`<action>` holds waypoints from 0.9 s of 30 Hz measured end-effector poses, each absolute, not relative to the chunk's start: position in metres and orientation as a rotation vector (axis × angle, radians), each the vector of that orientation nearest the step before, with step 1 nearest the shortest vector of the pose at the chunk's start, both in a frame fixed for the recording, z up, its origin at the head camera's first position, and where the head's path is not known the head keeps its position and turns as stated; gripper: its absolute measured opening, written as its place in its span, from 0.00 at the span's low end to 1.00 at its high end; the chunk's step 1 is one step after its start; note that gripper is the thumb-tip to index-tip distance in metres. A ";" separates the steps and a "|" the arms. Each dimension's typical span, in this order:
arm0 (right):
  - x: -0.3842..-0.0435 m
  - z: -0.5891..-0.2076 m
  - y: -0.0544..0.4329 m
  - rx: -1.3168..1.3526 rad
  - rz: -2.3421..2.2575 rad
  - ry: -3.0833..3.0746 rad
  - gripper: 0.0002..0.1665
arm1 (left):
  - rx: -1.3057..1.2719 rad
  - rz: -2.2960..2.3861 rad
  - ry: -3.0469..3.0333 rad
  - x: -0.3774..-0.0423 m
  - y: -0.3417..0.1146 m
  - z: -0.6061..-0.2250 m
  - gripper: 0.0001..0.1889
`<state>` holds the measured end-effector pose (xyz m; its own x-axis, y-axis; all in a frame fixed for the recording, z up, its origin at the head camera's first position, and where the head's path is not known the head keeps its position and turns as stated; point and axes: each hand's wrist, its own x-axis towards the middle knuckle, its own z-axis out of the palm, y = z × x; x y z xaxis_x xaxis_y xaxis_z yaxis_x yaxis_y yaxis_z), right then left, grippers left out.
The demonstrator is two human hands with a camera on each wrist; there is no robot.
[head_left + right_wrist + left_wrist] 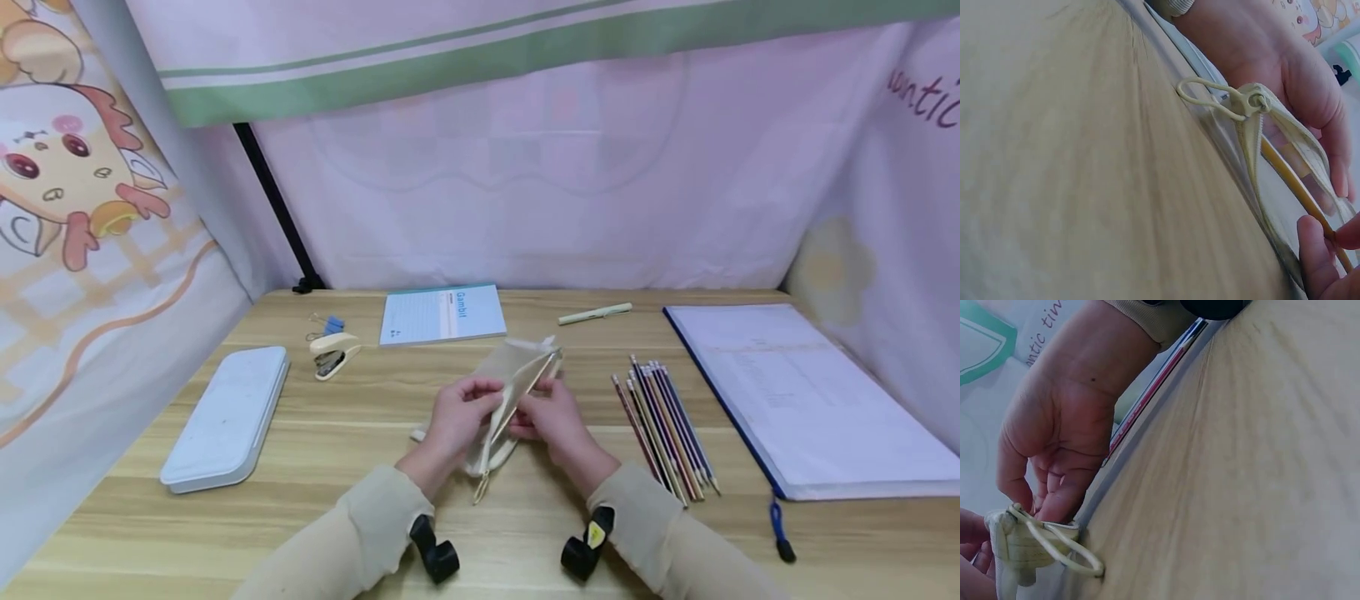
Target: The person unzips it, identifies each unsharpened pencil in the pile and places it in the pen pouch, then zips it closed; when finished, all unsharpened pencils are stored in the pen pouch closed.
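Wooden table (352, 433) before pale drapes (525, 225), left hand (456, 418) gripped a zip pouch (510, 358), right hand (558, 423) pinched a yellow stick (1292, 175), pencils (666, 433) lay at three o'clock

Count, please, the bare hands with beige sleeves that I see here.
2. The left hand grips the left side of the pale, translucent zippered pouch; the right hand is at its right side. None seems hidden.

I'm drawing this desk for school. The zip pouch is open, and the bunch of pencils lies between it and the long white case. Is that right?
One bit is wrong: the bunch of pencils lies between the zip pouch and the blue-edged folder, not the long white case. The head view shows it. The zip pouch is open.
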<state>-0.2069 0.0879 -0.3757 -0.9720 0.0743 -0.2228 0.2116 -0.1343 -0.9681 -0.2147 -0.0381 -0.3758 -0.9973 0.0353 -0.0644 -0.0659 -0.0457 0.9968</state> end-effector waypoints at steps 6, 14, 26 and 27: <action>-0.205 -0.378 0.085 0.326 -2.223 1.971 0.34 | -0.043 2.235 2.118 -0.214 -0.039 -0.374 0.10; -0.198 -0.368 0.109 0.243 -2.142 2.071 0.29 | -0.033 2.261 2.108 -0.214 -0.040 -0.374 0.10; -0.181 -0.356 0.232 0.018 -1.530 2.709 0.23 | -0.040 2.282 2.100 -0.209 -0.046 -0.372 0.10; -0.179 -0.356 0.239 0.034 -1.500 2.725 0.23 | -0.045 2.288 2.102 -0.209 -0.047 -0.372 0.10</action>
